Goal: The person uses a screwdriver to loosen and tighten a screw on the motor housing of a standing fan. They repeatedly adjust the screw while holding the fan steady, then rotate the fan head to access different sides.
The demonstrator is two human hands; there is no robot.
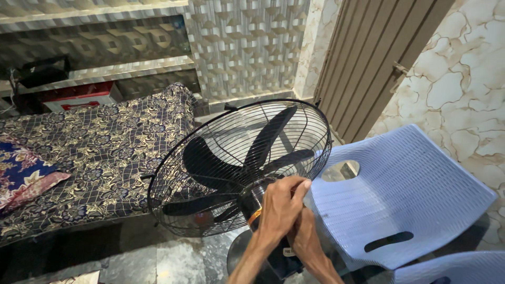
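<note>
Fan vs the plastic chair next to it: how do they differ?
The fan is black, an open round wire cage over dark blades; the chair is pale blue, solid textured plastic. Both hands, left hand and right hand, grip the fan's motor housing; the chair is untouched. Both stand beside the bed.

A bed (105, 158) covered in a dark, gold-patterned floral spread fills the left of the room, a blue and pink pillow (23, 176) lying at its near end. Behind it, a red and white box (79, 97) and a black object (42, 71) sit on a wall shelf (131, 67) faced with geometric tiles. At right, a pale blue plastic chair (410, 194) stands beside a marbled wall (463, 79), near a ribbed brown door (373, 58).
</note>
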